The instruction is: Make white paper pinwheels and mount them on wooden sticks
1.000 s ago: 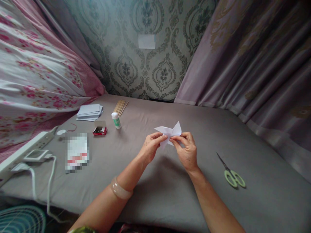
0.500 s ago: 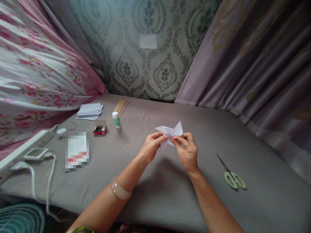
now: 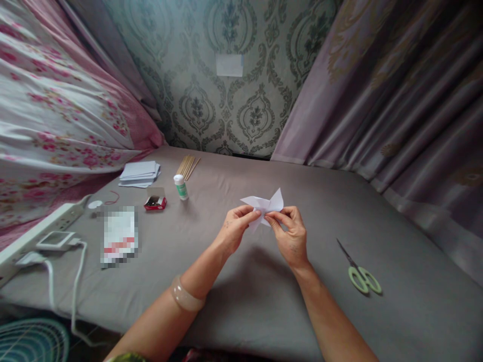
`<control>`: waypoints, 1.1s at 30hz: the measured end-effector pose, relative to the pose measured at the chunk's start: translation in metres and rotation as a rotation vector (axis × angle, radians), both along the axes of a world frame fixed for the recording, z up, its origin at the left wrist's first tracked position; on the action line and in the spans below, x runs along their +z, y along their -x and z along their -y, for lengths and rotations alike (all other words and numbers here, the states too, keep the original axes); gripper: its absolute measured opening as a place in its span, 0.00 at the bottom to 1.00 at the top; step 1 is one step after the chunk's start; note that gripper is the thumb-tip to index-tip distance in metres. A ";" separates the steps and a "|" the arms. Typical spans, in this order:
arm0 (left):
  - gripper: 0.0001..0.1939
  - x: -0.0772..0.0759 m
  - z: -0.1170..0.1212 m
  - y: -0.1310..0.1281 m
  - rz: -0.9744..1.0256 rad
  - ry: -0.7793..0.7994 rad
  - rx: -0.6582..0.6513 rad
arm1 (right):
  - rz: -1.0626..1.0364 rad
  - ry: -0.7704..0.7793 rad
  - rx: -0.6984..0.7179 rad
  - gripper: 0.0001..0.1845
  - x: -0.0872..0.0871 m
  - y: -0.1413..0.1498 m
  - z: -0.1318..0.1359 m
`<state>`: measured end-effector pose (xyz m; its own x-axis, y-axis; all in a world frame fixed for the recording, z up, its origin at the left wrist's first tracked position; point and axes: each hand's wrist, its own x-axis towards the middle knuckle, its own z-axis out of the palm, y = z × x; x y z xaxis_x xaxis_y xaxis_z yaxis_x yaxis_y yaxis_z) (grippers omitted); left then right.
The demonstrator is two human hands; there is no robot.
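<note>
A white paper pinwheel [image 3: 268, 203] with pointed blades is held up between my two hands, above the grey cloth [image 3: 226, 322]. My left hand [image 3: 236, 226] pinches its left side, thumb laid toward the centre. On the right, my right hand [image 3: 290, 234] is closed on the paper, with thumb and forefinger together near the middle. The fingers hide parts of the lower blades; whether anything small sits at the centre I cannot tell. Scissors with green handles [image 3: 364, 279] lie on the cloth to the right of my right hand.
Toward the back left are a paper stack [image 3: 139, 173], wooden sticks [image 3: 186, 166], a white-and-green glue bottle [image 3: 181, 188] and an opened red box [image 3: 155, 203]. A blurred packet [image 3: 119, 235] lies nearer. A power strip [image 3: 45, 241] with white cables runs along the left edge.
</note>
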<state>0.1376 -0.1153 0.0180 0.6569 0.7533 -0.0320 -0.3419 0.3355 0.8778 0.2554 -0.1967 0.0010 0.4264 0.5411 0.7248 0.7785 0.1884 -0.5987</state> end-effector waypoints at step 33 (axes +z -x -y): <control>0.14 -0.001 0.004 -0.004 -0.006 -0.125 0.096 | -0.262 0.002 0.033 0.08 0.004 0.008 -0.002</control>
<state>0.1419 -0.1189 0.0169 0.5821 0.8107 0.0626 -0.3620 0.1895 0.9127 0.2470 -0.1942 0.0046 0.5818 0.5590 0.5907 0.5903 0.2093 -0.7796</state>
